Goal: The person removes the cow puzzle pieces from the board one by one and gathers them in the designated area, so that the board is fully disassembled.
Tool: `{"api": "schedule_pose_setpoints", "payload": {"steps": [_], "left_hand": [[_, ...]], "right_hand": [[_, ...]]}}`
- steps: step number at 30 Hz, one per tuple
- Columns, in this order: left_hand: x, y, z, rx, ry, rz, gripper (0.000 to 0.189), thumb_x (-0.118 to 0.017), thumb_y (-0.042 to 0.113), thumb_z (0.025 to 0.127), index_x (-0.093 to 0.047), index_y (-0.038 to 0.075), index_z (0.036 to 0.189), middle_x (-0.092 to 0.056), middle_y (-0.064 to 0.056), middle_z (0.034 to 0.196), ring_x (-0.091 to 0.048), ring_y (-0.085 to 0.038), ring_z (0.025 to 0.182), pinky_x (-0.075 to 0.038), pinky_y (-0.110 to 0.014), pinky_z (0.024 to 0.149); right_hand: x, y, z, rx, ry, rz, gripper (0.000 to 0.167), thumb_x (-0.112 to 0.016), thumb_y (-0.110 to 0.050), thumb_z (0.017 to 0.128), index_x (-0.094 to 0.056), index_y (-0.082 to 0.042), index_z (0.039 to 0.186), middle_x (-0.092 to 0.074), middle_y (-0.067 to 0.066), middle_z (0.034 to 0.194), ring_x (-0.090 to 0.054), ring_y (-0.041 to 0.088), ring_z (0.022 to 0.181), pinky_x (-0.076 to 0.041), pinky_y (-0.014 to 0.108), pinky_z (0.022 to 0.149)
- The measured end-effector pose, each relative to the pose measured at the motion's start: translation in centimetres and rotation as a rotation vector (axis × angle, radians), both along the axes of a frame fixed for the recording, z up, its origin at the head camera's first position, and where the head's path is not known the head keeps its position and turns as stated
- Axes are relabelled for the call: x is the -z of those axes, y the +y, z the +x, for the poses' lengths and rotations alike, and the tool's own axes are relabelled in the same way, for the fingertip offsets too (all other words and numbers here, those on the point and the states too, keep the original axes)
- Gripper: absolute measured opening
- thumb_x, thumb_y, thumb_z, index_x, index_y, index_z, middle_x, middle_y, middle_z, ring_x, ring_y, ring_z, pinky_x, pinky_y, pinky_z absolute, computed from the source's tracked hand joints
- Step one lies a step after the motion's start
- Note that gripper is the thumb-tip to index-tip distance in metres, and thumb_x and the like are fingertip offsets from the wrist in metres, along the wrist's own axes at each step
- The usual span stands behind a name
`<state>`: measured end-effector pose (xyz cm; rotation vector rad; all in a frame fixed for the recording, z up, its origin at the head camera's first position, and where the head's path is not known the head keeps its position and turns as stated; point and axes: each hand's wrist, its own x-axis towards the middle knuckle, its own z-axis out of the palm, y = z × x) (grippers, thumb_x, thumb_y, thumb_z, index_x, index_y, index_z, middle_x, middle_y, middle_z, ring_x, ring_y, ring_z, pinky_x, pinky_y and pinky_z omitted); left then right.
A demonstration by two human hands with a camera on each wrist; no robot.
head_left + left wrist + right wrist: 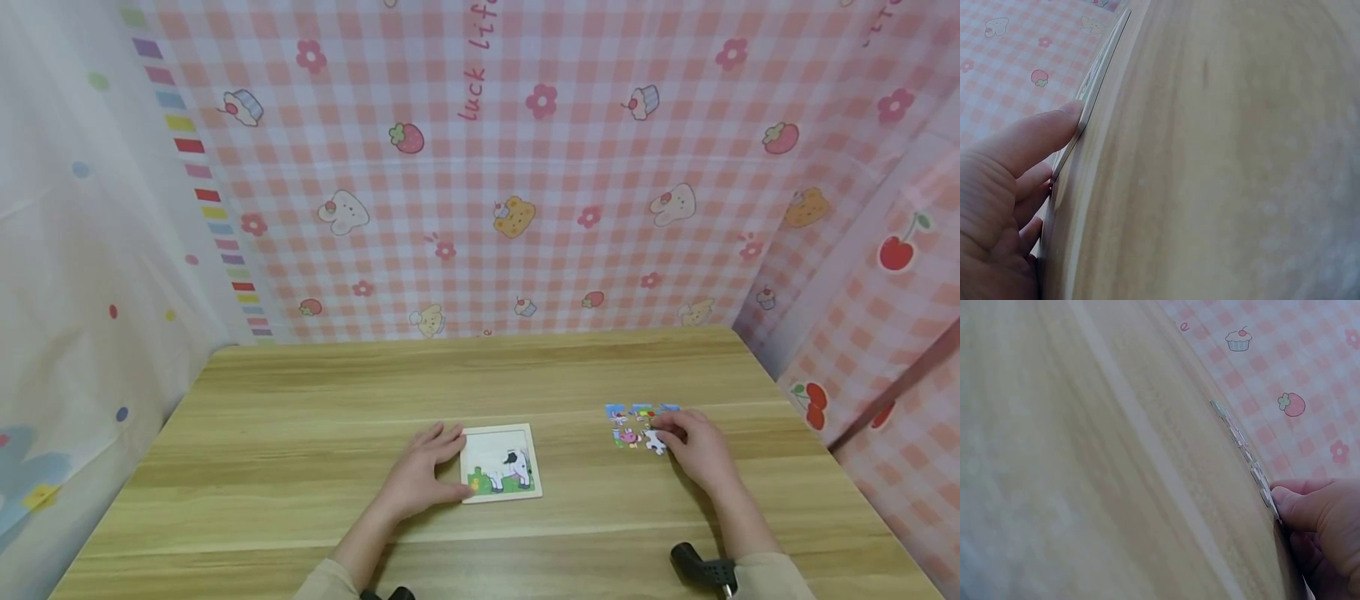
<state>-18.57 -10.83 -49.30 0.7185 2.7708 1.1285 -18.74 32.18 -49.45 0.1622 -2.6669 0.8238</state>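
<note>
On the table (337,400), left hand (416,477) has thumb and fingers apart against the part-filled puzzle tray (510,497), right hand (703,448) pinches a white piece (656,443) by the loose pieces (627,436), so piece-picking I'd guess, next needing a clean lift.

A curtained booth, in what kind of building cannot be told, is suggested by a wooden table (315,400) at lower middle, closed in by pink checked cloth (480,167) across the top and right and white dotted cloth (90,267) at left.
</note>
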Motion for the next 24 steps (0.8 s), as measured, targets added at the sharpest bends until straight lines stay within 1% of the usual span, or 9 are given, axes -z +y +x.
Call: {"api": "schedule_pose_setpoints", "payload": {"steps": [9,17,24], "left_hand": [[-0.18,0.02,0.1,-0.002,0.0,0.0,0.081,-0.085,0.038,0.075,-0.055,-0.001,0.139,-0.043,-0.01,0.152,-0.025,-0.041,0.144,-0.017,-0.061,0.115],[-0.18,0.01,0.1,-0.004,-0.002,-0.004,0.081,-0.085,0.039,0.075,-0.054,-0.001,0.139,-0.043,-0.011,0.152,-0.025,-0.041,0.144,-0.017,-0.061,0.115],[-0.09,0.01,0.12,-0.003,0.006,-0.016,0.081,-0.085,0.04,0.076,-0.054,0.0,0.139,-0.043,-0.009,0.152,-0.025,-0.039,0.145,-0.016,-0.059,0.116]], "right_hand": [[-0.24,-0.12,0.14,0.016,-0.003,0.005,0.006,-0.074,0.001,0.085,-0.071,-0.002,0.091,-0.062,0.01,0.087,-0.055,0.022,0.076,-0.045,0.039,0.068],[-0.1,-0.13,0.01,0.032,-0.004,0.005,0.007,-0.074,0.0,0.085,-0.07,-0.004,0.088,-0.061,0.009,0.085,-0.054,0.021,0.075,-0.044,0.037,0.066],[-0.42,0.02,0.07,0.031,-0.034,-0.067,0.006,-0.071,-0.001,0.088,-0.069,-0.002,0.094,-0.064,0.007,0.087,-0.056,0.019,0.079,-0.046,0.033,0.069]]}}
